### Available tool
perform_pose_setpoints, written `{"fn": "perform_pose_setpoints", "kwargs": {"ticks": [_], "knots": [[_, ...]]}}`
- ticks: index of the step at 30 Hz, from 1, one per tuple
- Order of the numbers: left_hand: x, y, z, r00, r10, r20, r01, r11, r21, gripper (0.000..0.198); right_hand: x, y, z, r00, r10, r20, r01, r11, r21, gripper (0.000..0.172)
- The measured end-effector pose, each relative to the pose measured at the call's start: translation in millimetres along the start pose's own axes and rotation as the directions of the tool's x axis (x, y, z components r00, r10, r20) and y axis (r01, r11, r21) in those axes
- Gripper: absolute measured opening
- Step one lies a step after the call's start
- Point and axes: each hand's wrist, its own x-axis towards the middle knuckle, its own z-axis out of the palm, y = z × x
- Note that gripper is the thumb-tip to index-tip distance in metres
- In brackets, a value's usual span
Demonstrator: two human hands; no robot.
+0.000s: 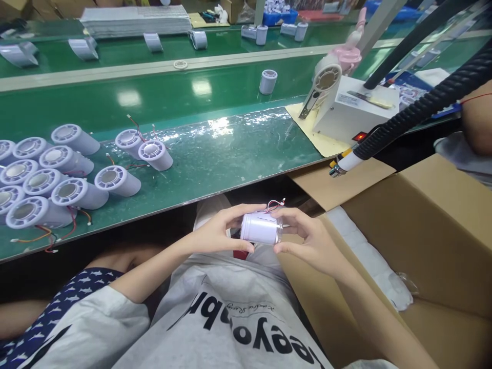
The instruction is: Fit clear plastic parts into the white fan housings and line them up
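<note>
A lavender plastic cylindrical housing (260, 228) lies sideways between my hands, above my lap and in front of the bench edge. Thin red and white wires with a small plug (275, 204) stick up from its far side. My left hand (221, 230) grips its left end, thumb below and fingers over the top. My right hand (307, 238) closes on its right end, where a clear transparent rim shows. Two similar wired housings (156, 155) stand on the bench ahead to the left.
Several lavender housings (69, 192) crowd the left of the green bench (215, 154). A grey box with a black hose (415, 113) stands at the right, its metal-tipped end hanging near an open cardboard box (434, 246). Behind runs a green conveyor (165, 87) carrying more housings. Other people sit on both sides.
</note>
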Motion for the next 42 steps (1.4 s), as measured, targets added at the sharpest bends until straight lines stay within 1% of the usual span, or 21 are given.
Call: {"fn": "perform_pose_setpoints", "kwargs": {"ticks": [6,10,17,22,26,31,34,36,39,41,42], "knots": [[-1,0,-1.3,0.999,0.043,0.016,-0.044,0.994,0.101,0.075,-1,3,-1,0.993,0.119,0.02,-0.12,0.985,0.127,0.045],[-1,1,-1.3,0.999,0.052,0.011,-0.053,0.986,0.16,0.076,-1,7,0,0.98,0.19,0.06,-0.199,0.956,0.215,0.043],[-3,1,0.3,0.999,0.052,-0.003,-0.051,0.981,0.188,0.074,2,10,6,0.957,0.268,0.113,-0.291,0.883,0.369,0.042],[-3,2,0.3,0.998,0.06,0.016,-0.062,0.978,0.2,0.075,2,11,10,0.935,0.332,0.125,-0.353,0.848,0.396,0.04],[-2,1,0.0,0.995,0.092,0.033,-0.097,0.974,0.205,0.076,3,14,13,0.905,0.389,0.174,-0.424,0.786,0.45,0.047],[-1,-1,0.3,0.988,0.142,0.056,-0.15,0.971,0.188,0.078,4,13,16,0.874,0.439,0.208,-0.481,0.723,0.496,0.055],[-1,-3,0.6,0.984,0.166,0.06,-0.175,0.968,0.182,0.079,4,10,17,0.846,0.46,0.27,-0.531,0.676,0.511,0.058],[0,-4,0.9,0.98,0.191,0.056,-0.199,0.96,0.197,0.08,4,9,17,0.819,0.47,0.329,-0.573,0.635,0.518,0.059],[0,-3,2.3,0.976,0.215,0.045,-0.219,0.947,0.236,0.076,6,8,17,0.764,0.506,0.401,-0.644,0.552,0.53,0.063],[-1,0,4.0,0.979,0.2,0.032,-0.201,0.941,0.273,0.07,6,8,17,0.73,0.525,0.438,-0.682,0.512,0.523,0.067],[-2,3,5.0,0.983,0.181,0.022,-0.179,0.941,0.288,0.067,6,9,17,0.72,0.527,0.452,-0.693,0.512,0.508,0.07]]}}
